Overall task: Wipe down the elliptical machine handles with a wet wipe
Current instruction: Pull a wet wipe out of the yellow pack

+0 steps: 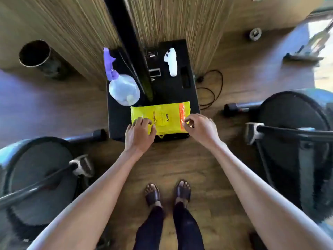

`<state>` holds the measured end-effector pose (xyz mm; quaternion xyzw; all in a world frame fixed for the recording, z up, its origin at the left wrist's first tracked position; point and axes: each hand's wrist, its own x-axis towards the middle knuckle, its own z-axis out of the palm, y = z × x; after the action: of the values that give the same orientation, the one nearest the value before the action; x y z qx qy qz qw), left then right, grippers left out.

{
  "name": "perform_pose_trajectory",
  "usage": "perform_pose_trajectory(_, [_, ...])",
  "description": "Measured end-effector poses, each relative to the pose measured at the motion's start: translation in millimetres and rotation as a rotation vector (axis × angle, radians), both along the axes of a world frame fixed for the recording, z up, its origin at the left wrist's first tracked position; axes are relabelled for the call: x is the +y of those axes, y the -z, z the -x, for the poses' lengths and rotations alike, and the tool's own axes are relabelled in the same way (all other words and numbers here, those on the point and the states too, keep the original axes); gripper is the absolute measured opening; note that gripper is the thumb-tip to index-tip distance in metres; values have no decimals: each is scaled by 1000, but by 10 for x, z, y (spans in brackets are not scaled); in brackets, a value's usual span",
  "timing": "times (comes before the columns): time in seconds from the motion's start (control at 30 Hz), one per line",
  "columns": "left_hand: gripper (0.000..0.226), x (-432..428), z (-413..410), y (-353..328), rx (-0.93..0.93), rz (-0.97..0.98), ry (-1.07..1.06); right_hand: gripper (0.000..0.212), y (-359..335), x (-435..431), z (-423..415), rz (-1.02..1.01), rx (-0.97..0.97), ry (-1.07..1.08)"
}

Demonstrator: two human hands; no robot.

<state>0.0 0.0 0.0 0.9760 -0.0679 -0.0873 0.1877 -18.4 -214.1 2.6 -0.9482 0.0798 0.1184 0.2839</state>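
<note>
A yellow pack of wet wipes (163,116) with an orange end lies flat at the near edge of a black stand (171,91). My left hand (139,134) rests on the pack's left end, fingers curled onto it. My right hand (199,128) is at the orange right end, thumb and fingers pinched at the pack's edge. No wipe is visible outside the pack. Dark exercise machines flank me: one at the left (36,179) with a long bar (34,188), one at the right (295,134) with a bar (295,131).
On the stand are a clear spray bottle (124,89) with a purple trigger and a white controller (171,61). A black pole (129,42) rises from the stand. A dark bin (36,55) stands far left. A cable (210,91) lies on the wooden floor. My sandalled feet (167,193) are below.
</note>
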Motion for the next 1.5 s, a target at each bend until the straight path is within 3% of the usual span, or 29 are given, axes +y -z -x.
perform_pose_trajectory(0.23, [26, -486, -245, 981, 31, 32, -137, 25, 965, -33, -289, 85, -192, 48])
perform_pose_trajectory(0.47, [40, -790, -291, 1294, -43, -13, -355, 31, 1341, -19, -128, 73, -262, 2])
perform_pose_trajectory(0.67, [21, -874, -289, 1324, -56, 46, -442, 38, 1413, -24, -64, 62, -263, -15])
perform_pose_trajectory(0.87, [7, -864, -285, 1207, 48, 317, -586, 36, 1406, 20, -47, 67, -274, 2])
perform_pose_trajectory(1.07, [7, -353, -299, 1050, 66, 808, -680, 36, 1349, 122, -78, 57, -231, 100])
perform_pose_trajectory(1.27, [8, 154, -247, 1132, 36, 960, -774, 20, 1282, 389, -201, 125, -395, 113])
perform_pose_trajectory(1.5, [8, 337, -293, 1230, 169, 1055, -766, 25, 1293, 598, -402, 125, -315, -26])
